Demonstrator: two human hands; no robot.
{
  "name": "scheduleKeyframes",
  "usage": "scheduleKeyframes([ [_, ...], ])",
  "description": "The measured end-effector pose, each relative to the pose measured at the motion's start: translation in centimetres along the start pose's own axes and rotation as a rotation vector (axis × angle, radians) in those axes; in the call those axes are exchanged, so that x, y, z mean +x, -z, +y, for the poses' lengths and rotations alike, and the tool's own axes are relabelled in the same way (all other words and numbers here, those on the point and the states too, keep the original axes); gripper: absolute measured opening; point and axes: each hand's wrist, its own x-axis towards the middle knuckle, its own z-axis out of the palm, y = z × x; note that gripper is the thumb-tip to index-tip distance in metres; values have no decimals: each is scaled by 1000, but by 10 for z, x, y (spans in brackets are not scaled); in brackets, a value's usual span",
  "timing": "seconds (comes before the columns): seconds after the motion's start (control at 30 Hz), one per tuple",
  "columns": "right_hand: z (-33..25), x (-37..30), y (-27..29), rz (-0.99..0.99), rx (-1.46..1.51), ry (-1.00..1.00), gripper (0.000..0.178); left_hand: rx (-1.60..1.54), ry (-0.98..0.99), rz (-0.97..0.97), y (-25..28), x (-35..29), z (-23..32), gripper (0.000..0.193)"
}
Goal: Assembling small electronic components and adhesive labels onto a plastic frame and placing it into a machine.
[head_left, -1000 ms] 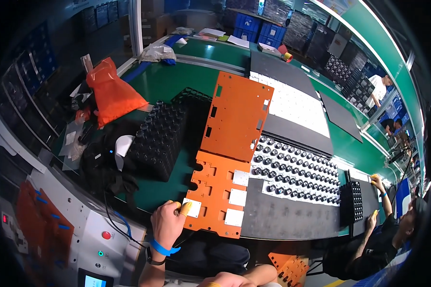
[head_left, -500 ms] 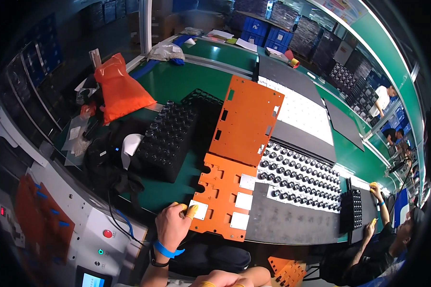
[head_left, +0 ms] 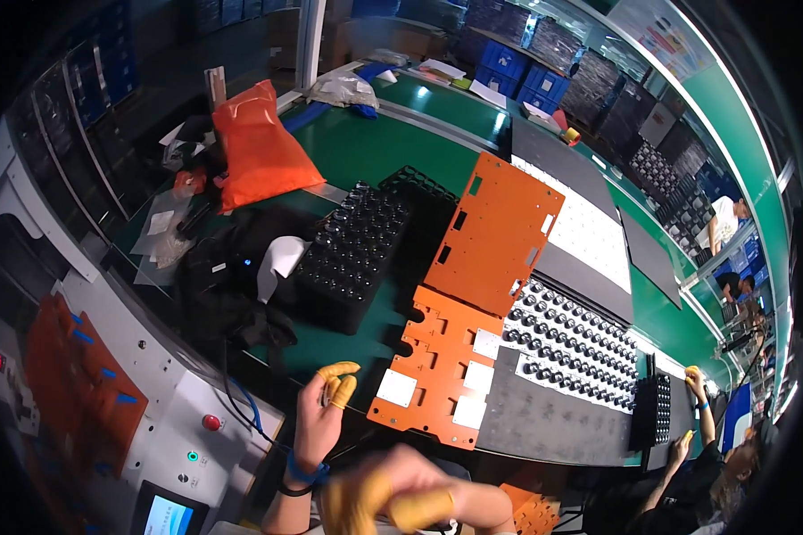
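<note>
My left hand (head_left: 317, 415), with yellow finger covers and a blue wristband, is raised just left of the orange fixture plate (head_left: 430, 346). Its thumb and fingers are apart, with nothing visible between them. Several white square pieces lie on that plate; the white square (head_left: 396, 389) at its left front is nearest to this hand. My right hand (head_left: 388, 490), also in yellow finger covers, is low in front of me and smeared by motion. Whether it holds anything is hidden. An orange cover plate (head_left: 495, 234) adjoins the fixture's far edge.
To the left are a black tray of dark round parts (head_left: 355, 245), a black bag-like heap (head_left: 219, 276) and an orange bag (head_left: 260, 152). White strips with black round parts (head_left: 575, 343) lie at right. A co-worker's hand (head_left: 694, 379) is beyond, and a machine panel (head_left: 174, 419) stands near left.
My left hand has come off the left white square and its fingers have spread. My right hand has risen further into view. The whole scene has shifted slightly rightward.
</note>
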Motion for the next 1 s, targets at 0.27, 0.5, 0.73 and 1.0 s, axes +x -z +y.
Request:
scheduleKeyframes([
  [0.27,-8,74,138,972,-1871,119,30,-571,80,-160,24,-11,1,62],
  [0.5,-15,102,175,1093,-2284,-2,33,-706,110,-249,31,-16,8,68],
  [0.73,-24,108,163,1054,-2222,-7,28,-766,278,-519,38,-8,1,72],
  [1.0,-4,42,67,854,-1634,129,29,-714,307,-434,33,-17,-3,65],
])
